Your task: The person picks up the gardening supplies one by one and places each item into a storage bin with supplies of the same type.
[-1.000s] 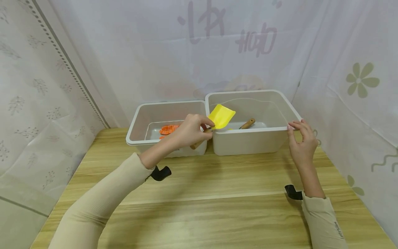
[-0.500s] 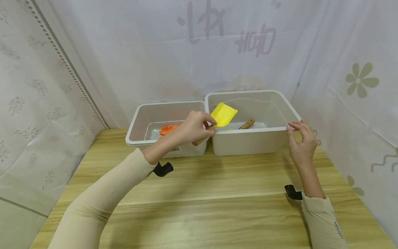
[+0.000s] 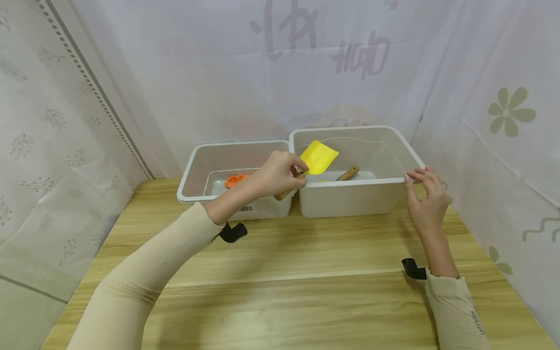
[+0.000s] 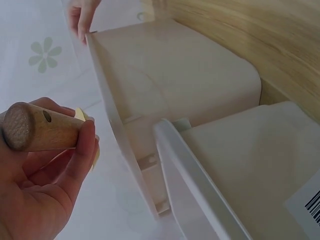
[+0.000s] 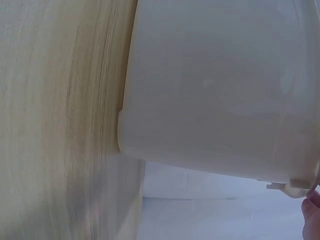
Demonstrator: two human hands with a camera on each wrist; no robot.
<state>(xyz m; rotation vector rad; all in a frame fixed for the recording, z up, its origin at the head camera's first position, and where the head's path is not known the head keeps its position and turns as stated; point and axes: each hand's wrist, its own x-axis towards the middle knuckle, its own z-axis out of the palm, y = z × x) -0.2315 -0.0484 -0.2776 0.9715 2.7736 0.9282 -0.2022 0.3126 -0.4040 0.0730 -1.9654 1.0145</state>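
Observation:
Pinched in my left hand (image 3: pixel 280 174) is a small garden shovel with a yellow blade (image 3: pixel 320 157) and a wooden handle (image 4: pixel 55 127). The blade points away over the near left corner of the larger white bin (image 3: pixel 345 200), above its rim. My right hand (image 3: pixel 426 201) grips that bin's rim at the near right corner, thumb outside. Inside the larger bin lies a tool with a wooden handle (image 3: pixel 348 173); a sliver of yellow shows beside it, the rest hidden by the front wall. In the right wrist view, only the fingers (image 5: pixel 311 220) show at the rim.
A smaller white bin (image 3: pixel 185 198) stands left of the larger one, rims close together. In it lies an orange striped item (image 3: pixel 236 181), partly hidden by my left arm. Both bins stand on the wooden table (image 3: pixel 280 291), before a printed curtain (image 3: pixel 210 73).
My left hand has shifted slightly right and away from me, carrying the shovel, so its blade sits farther over the larger bin. The right hand has stayed at the rim.

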